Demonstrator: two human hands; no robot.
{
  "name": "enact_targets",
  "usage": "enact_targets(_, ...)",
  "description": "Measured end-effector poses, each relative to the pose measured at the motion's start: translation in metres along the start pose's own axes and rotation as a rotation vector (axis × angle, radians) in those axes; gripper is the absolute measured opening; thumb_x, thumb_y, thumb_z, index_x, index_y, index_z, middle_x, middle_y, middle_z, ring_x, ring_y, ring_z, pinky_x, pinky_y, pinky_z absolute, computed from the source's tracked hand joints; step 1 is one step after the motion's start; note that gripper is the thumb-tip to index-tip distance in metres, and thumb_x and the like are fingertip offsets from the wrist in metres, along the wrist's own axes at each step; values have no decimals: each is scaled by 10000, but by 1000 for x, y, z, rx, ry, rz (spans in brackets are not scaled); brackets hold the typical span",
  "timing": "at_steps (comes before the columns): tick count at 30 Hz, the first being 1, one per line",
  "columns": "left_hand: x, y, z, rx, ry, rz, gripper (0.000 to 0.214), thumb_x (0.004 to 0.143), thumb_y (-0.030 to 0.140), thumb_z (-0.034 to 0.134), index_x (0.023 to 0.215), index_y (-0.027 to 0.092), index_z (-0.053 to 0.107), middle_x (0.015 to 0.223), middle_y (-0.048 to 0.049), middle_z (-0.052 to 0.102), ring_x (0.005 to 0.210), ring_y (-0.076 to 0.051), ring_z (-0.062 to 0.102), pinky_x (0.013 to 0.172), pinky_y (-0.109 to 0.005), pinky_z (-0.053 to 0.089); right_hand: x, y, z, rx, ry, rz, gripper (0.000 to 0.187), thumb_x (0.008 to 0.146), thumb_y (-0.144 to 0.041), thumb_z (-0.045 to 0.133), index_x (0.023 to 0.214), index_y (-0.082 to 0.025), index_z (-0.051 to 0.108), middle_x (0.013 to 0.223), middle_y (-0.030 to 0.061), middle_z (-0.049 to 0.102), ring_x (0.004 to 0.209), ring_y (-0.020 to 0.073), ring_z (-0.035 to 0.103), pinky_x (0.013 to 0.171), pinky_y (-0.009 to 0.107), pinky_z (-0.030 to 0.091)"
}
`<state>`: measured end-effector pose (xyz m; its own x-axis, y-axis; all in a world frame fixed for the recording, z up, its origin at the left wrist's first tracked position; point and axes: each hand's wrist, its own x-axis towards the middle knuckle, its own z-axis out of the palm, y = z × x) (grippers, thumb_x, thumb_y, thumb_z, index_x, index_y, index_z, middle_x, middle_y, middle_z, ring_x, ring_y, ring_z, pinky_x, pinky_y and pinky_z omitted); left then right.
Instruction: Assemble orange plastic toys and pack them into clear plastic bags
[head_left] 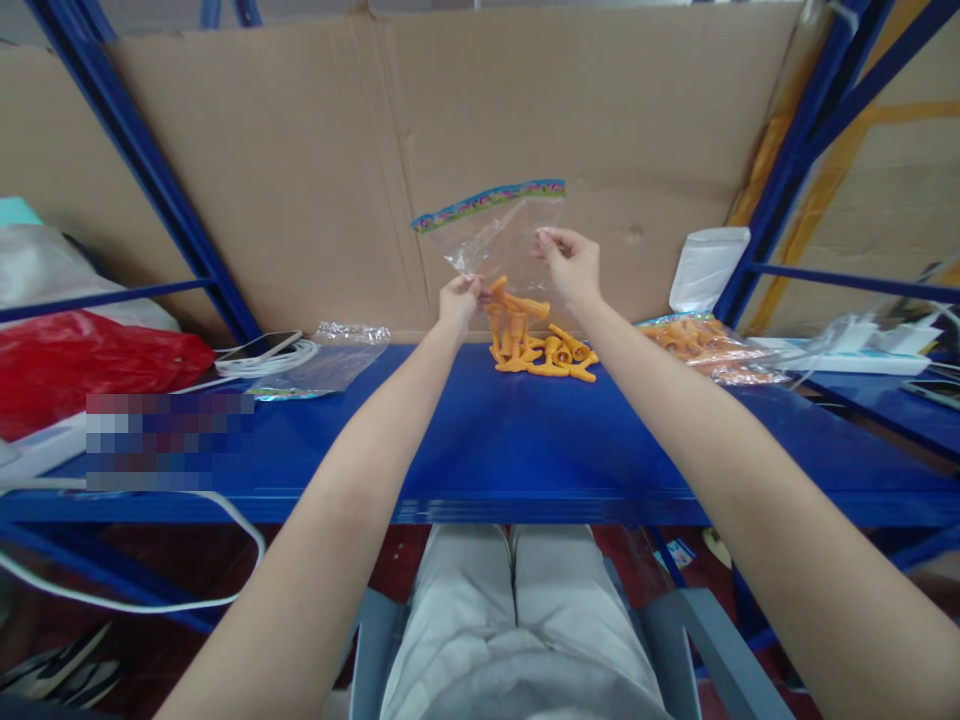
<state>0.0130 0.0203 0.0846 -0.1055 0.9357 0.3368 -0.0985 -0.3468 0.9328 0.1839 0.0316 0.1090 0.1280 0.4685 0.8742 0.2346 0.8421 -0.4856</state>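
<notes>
A clear plastic bag [491,230] with a blue, green and pink patterned strip along its top edge hangs tilted between my hands. My left hand [461,298] is closed, pinching the bag low on its left side. Fingertips of my right hand [574,262] are pinched together at the bag's right edge. Just below lies a heap of orange plastic pieces [551,352] with flared, hollow ends. The upper pieces touch or nearly touch my left fingers; whether any of them are inside the bag I cannot tell.
On the blue shelf [525,450], a filled bag of orange pieces [686,342] lies right and a flat clear bag [326,362] left. White cables [277,355], a red bag [97,360] and a power strip [840,358] flank them. Cardboard [300,150] stands behind.
</notes>
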Motion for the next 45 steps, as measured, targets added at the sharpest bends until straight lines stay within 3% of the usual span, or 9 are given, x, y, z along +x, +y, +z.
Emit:
enact_targets(4, 3, 4, -5, 18, 25, 12, 79, 882, 189, 549, 945, 176, 593, 761, -31, 688, 695, -121, 678, 681, -231, 522, -1, 10, -4, -70, -24, 44, 433, 803, -508, 644, 1136, -231, 638, 1133, 56, 645, 1022, 210, 655, 850, 357, 562)
enact_targets(10, 0, 1, -9, 37, 57, -38, 81, 895, 210, 524, 944, 187, 583, 787, -45, 702, 736, -146, 696, 674, -251, 535, -40, 23, -12, -101, -91, 324, 583, 717, -325, 732, 1256, -221, 537, 1250, 109, 573, 903, 206, 674, 727, 354, 597)
enact_targets(16, -5, 0, -15, -34, 23, -59, 72, 895, 189, 495, 895, 191, 567, 827, -50, 716, 805, -151, 702, 745, -280, 534, -80, 11, -16, -107, -130, 444, 316, 767, -263, 627, 1069, -175, 655, 1107, 98, 648, 689, 165, 677, 674, 360, 585)
enact_targets(21, -23, 3, -31, -135, -143, -38, 170, 791, 144, 528, 945, 181, 589, 895, -58, 729, 856, -169, 698, 845, -349, 524, -90, 6, -22, -96, -63, 456, 214, 779, -220, 552, 924, -174, 702, 850, 48, 689, 620, 145, 647, 646, 323, 567)
enact_targets(28, -49, -19, -60, -204, -346, -195, 244, 774, 262, 457, 866, 129, 639, 902, -139, 722, 886, -274, 697, 827, -449, 537, -96, 7, -35, -176, 84, 306, 138, 730, -163, 582, 722, -191, 717, 1048, 72, 645, 937, 181, 629, 846, 380, 539)
enact_targets(32, -54, -29, -57, -73, -326, -271, 130, 765, 193, 564, 886, 167, 602, 820, -87, 712, 704, -205, 692, 760, -389, 560, -98, 8, -42, -240, 128, 294, 196, 712, -84, 571, 713, -196, 732, 1009, 77, 648, 1089, 189, 571, 998, 392, 447)
enact_targets(35, -58, -29, -52, 41, -390, -317, 322, 691, 73, 664, 981, 186, 582, 827, -72, 703, 581, -151, 653, 708, -355, 563, -100, 8, -42, -190, 152, 344, 218, 724, -93, 559, 792, -197, 738, 1055, 72, 650, 1117, 191, 557, 959, 390, 477)
enact_targets(41, -60, -28, -54, 141, -423, -348, 282, 675, 21, 677, 931, 131, 633, 776, -89, 677, 548, -130, 644, 638, -315, 560, -99, -7, -34, 147, 208, 740, 332, 830, -157, 528, 1149, -228, 588, 1140, 59, 634, 770, 128, 677, 652, 274, 556)
enact_targets(45, -58, -30, -54, 158, -355, -333, 203, 687, 9, 653, 849, 131, 644, 754, -99, 680, 584, -149, 656, 599, -301, 547, -98, -25, -33, 295, 109, 1009, 214, 926, -357, 464, 976, -178, 570, 1018, 118, 684, 658, 177, 686, 528, 289, 537)
